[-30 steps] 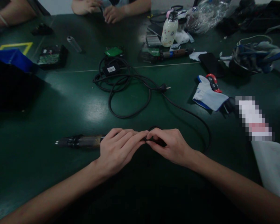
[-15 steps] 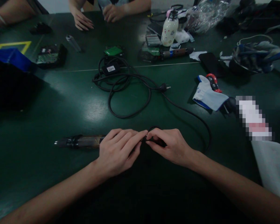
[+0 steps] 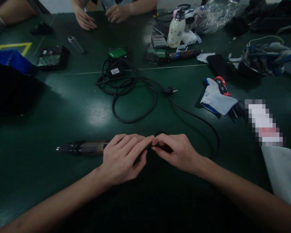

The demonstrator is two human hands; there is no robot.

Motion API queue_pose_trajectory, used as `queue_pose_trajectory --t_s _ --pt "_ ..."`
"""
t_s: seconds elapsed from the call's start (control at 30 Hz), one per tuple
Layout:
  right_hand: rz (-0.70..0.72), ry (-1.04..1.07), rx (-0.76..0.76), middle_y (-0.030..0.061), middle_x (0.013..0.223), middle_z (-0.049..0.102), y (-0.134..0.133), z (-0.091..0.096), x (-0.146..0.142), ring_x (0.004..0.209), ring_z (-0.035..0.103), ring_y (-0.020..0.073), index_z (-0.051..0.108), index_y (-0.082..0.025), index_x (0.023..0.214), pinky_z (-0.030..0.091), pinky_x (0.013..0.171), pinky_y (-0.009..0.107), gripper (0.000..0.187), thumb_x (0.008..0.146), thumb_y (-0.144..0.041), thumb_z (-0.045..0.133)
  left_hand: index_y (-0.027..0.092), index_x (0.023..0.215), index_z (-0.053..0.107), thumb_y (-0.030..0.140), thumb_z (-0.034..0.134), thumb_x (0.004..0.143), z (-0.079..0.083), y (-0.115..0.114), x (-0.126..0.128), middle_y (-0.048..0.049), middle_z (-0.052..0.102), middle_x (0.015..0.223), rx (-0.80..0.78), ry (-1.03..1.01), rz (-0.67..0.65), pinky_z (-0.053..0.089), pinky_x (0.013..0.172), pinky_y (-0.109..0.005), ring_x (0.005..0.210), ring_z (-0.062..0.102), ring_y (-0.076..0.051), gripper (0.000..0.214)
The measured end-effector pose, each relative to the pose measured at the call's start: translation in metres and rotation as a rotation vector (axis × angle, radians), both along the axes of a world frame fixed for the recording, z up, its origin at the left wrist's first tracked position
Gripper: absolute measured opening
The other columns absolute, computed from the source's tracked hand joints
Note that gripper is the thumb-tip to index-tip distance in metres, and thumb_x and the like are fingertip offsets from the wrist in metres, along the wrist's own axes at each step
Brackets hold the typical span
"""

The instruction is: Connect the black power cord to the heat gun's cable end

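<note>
An electric screwdriver [image 3: 87, 147], dark with a brownish body, lies lengthwise before me, its metal tip pointing left. My left hand [image 3: 126, 155] is wrapped over its right-hand part, hiding most of that end. Close against those fingertips, my right hand [image 3: 176, 150] pinches with thumb and index finger at the tool's cable end. What sits between the fingertips is too small and dark to make out. A black power cord [image 3: 203, 119] runs from behind my right hand up to loose coils with an adapter [image 3: 115, 71] and a plug [image 3: 170, 91].
Beyond the cord lie green circuit boards [image 3: 118, 51] and another electric screwdriver [image 3: 184, 55], near a cream bottle [image 3: 176, 30]. To the right are a white-and-blue glove [image 3: 218, 98], a phone [image 3: 219, 64] and a white case [image 3: 281, 174]. A co-worker's hands [image 3: 116, 13] rest across the table.
Both hands stay in nearly the same place. My left thumb has shifted slightly to the right. The co-worker's hands have moved a little.
</note>
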State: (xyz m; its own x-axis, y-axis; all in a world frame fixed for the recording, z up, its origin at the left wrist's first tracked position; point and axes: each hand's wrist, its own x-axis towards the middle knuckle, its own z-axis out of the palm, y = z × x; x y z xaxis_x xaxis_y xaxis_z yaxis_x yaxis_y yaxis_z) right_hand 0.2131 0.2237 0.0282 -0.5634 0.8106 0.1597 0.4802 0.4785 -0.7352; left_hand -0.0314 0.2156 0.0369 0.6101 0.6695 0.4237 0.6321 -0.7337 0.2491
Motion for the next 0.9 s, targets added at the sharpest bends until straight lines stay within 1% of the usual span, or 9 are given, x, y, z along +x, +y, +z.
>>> queue_pose_trajectory --t_s 0.13,0.23,0.4,0.5,0.57,0.63,0.73,0.8,0.9 --pt "0.007 0.007 0.008 -0.0042 0.081 0.065 -0.0001 -0.0006 0.0003 0.069 0.06 0.0101 0.063 -0.021 0.111 0.041 0.064 0.023 0.009 0.104 -0.026 0.063 0.022 0.144 0.057 0.016 0.067 0.095 -0.0028 0.0009 -0.0005 -0.0023 0.077 0.117 0.015 -0.008 -0.003 0.049 0.089 -0.038 0.105 0.073 -0.018 0.05" --pt "0.006 0.007 0.015 -0.0039 0.081 0.066 -0.0003 -0.0009 0.0003 0.07 0.061 0.0104 0.063 -0.021 0.111 0.041 0.065 0.023 0.009 0.104 -0.028 0.062 0.022 0.145 0.056 0.017 0.068 0.095 -0.0029 0.0013 -0.0008 -0.0026 0.077 0.117 0.027 -0.006 0.003 0.049 0.089 -0.037 0.104 0.073 -0.018 0.051" --pt "0.01 0.001 0.019 -0.003 0.081 0.067 -0.0002 -0.0002 0.0001 0.069 0.061 0.0109 0.062 -0.021 0.107 0.04 0.063 0.023 0.007 0.105 -0.028 0.06 0.022 0.147 0.055 0.019 0.067 0.095 -0.0006 0.0011 -0.0009 -0.0033 0.077 0.12 -0.009 0.004 -0.014 0.049 0.09 -0.038 0.107 0.072 -0.019 0.054" --pt "0.009 -0.001 0.025 -0.0036 0.081 0.066 -0.0001 0.0001 -0.0001 0.069 0.061 0.0105 0.062 -0.021 0.108 0.04 0.064 0.023 0.007 0.104 -0.027 0.062 0.022 0.145 0.056 0.017 0.067 0.095 -0.0015 0.0011 -0.0013 -0.0019 0.077 0.117 0.018 0.016 -0.004 0.049 0.089 -0.037 0.105 0.073 -0.018 0.052" --pt "0.006 0.002 0.021 -0.0035 0.082 0.067 -0.0002 -0.0001 -0.0003 0.07 0.062 0.0106 0.062 -0.021 0.109 0.041 0.065 0.023 0.007 0.104 -0.027 0.062 0.022 0.145 0.056 0.018 0.069 0.095 -0.0016 0.0007 -0.0013 -0.0019 0.078 0.115 0.033 0.018 0.01 0.049 0.088 -0.037 0.103 0.073 -0.018 0.052" --pt "0.002 0.001 0.028 -0.0034 0.081 0.067 -0.0004 -0.0004 -0.0004 0.069 0.061 0.0108 0.062 -0.021 0.108 0.041 0.064 0.023 0.007 0.104 -0.027 0.062 0.021 0.146 0.056 0.02 0.069 0.095 -0.0009 0.0 -0.0012 -0.0024 0.077 0.117 0.021 0.013 0.007 0.049 0.089 -0.038 0.105 0.073 -0.019 0.053" --pt "-0.001 -0.005 0.048 -0.0034 0.08 0.066 -0.0005 -0.0004 -0.0004 0.068 0.06 0.0108 0.062 -0.021 0.108 0.04 0.063 0.023 0.008 0.105 -0.028 0.061 0.022 0.146 0.055 0.019 0.068 0.094 0.0 -0.0004 -0.0011 -0.0022 0.077 0.12 0.005 0.012 -0.01 0.049 0.09 -0.038 0.109 0.072 -0.019 0.054" --pt "0.002 -0.007 0.046 -0.003 0.08 0.066 -0.0004 0.0 -0.0003 0.069 0.061 0.0113 0.062 -0.021 0.11 0.04 0.064 0.023 0.009 0.105 -0.029 0.06 0.023 0.146 0.056 0.017 0.068 0.095 -0.0004 0.0002 -0.0011 -0.0016 0.077 0.118 0.026 0.017 -0.006 0.049 0.089 -0.037 0.106 0.073 -0.018 0.053" --pt "0.005 -0.005 0.035 -0.0032 0.08 0.066 -0.0002 0.0002 -0.0004 0.069 0.061 0.0112 0.062 -0.022 0.108 0.04 0.064 0.023 0.007 0.105 -0.027 0.06 0.023 0.145 0.056 0.02 0.069 0.095 -0.0011 0.0014 -0.0007 -0.0024 0.078 0.116 0.044 0.013 0.007 0.05 0.088 -0.037 0.104 0.073 -0.018 0.052"
